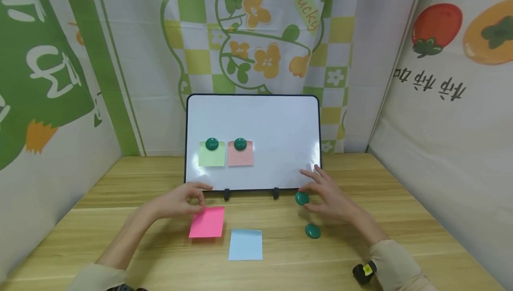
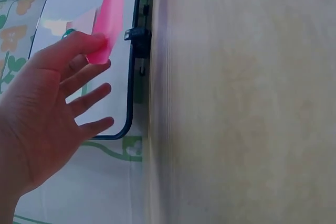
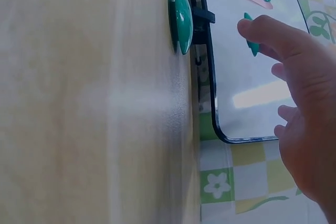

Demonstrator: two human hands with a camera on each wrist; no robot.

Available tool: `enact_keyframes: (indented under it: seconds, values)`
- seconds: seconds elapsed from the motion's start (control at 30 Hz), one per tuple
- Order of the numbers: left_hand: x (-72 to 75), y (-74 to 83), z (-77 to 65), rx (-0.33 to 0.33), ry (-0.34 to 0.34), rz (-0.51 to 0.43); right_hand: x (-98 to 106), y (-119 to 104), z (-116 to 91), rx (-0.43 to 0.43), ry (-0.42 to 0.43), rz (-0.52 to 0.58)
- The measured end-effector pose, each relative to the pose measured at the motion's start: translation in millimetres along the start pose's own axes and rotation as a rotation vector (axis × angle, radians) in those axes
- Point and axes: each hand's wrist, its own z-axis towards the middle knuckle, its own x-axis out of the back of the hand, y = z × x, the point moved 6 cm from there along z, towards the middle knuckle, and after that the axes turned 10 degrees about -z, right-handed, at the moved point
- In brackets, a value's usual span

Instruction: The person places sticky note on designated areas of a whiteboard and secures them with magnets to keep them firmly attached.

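Between thumb and index finger, my left hand pinches the top edge of a bright pink sticky note, held above the table in front of the whiteboard. The left wrist view shows the pink note bent slightly, with the other fingers spread. My right hand pinches a round green magnet by its rim near the board's lower right. A second green magnet lies on the table just in front of that hand. A light blue sticky note lies on the table between the hands.
On the whiteboard, a pale green note and a pale pink note hang under green magnets. Small black feet hold the board upright on the wooden table. A patterned curtain hangs behind.
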Motion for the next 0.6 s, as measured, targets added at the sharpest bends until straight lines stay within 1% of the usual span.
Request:
enact_keyframes:
  seconds: [0.17, 0.27, 0.4, 0.5, 0.6]
  values:
    - [3.1, 8.1, 6.5, -0.033, 0.006, 0.019, 4, -3, 6, 0.056, 0.073, -0.018]
    - [4.2, 12.8, 10.5, -0.032, 0.005, 0.010, 7, -6, 8, 0.083, 0.108, -0.018]
    - [4.4, 18.6, 16.5, -0.026, -0.002, 0.005, 9, -9, 11, 0.100, 0.125, -0.021]
    - [4.1, 23.1, 21.5, -0.034, -0.008, 0.021, 11, -11, 13, 0.103, 0.128, -0.028]
    - [4.0, 26.2, 27.4, -0.025, -0.008, 0.031, 12, -13, 15, 0.101, 0.134, -0.030]
